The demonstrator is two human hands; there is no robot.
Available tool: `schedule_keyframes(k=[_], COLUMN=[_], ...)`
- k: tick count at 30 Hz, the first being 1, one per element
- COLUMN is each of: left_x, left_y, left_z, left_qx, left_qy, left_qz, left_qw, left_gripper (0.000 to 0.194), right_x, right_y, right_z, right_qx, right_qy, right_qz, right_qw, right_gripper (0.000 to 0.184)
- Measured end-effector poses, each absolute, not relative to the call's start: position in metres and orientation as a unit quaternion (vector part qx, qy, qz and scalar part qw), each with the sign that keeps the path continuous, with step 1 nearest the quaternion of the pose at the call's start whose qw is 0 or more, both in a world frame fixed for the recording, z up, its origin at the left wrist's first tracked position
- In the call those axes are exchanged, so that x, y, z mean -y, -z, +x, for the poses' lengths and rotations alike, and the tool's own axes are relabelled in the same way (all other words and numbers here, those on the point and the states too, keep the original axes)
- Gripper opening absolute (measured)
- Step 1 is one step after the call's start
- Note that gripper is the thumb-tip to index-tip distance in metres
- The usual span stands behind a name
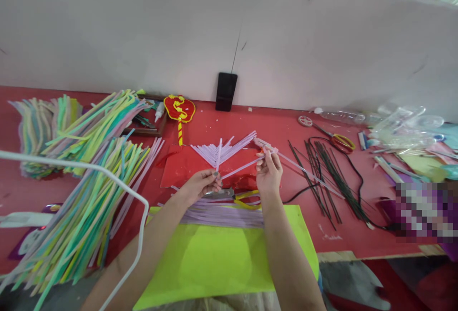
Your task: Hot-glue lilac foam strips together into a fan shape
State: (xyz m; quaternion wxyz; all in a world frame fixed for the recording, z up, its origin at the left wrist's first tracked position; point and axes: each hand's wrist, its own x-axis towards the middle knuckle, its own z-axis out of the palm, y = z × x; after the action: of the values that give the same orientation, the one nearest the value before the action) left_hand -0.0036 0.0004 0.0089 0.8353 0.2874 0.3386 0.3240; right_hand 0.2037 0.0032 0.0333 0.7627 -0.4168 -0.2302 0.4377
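Observation:
My left hand (202, 187) is closed in a pinch at the lower point of a V-shaped fan of lilac pipe cleaners (229, 155). From there a single lilac pipe cleaner (241, 167) runs up to my right hand (269, 170), whose fingers are pinched on it. A pale pink object with an orange part (264, 144) shows behind my right fingertips; its kind is unclear. Under the fan lies a red sheet (175, 170). Below my hands, yellow-handled pliers (246, 201) and loose lilac pipe cleaners (222, 216) rest by a lime-green sheet (222, 258).
Bundles of coloured pipe cleaners (89, 206) cover the left side, with a white cable (141, 177) crossing in front. Dark green wires (331, 182), scissors (336, 139) and plastic bottles (343, 117) lie right. A phone (226, 91) leans on the wall near a red-and-yellow ornament (180, 110).

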Motion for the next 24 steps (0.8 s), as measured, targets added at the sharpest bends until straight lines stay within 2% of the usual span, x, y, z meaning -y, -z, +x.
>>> schedule_keyframes(k=[14,24], left_x=[0.0001,-0.0011], left_y=[-0.0136,-0.0093], left_z=[-0.0031,-0.0025], left_qx=[-0.343,-0.339], left_qy=[-0.325,-0.337], left_qz=[0.285,0.315], left_qw=[0.834,0.820], left_gripper=[0.017,0.036], right_x=[-0.0029,-0.0033], right_y=[-0.0375,-0.0351], right_z=[0.2008,0.2003], right_qx=[0.227,0.248], right_qy=[-0.432,-0.408], right_qz=[-0.438,-0.449], right_qw=[0.755,0.755], right_gripper=[0.032,0.036])
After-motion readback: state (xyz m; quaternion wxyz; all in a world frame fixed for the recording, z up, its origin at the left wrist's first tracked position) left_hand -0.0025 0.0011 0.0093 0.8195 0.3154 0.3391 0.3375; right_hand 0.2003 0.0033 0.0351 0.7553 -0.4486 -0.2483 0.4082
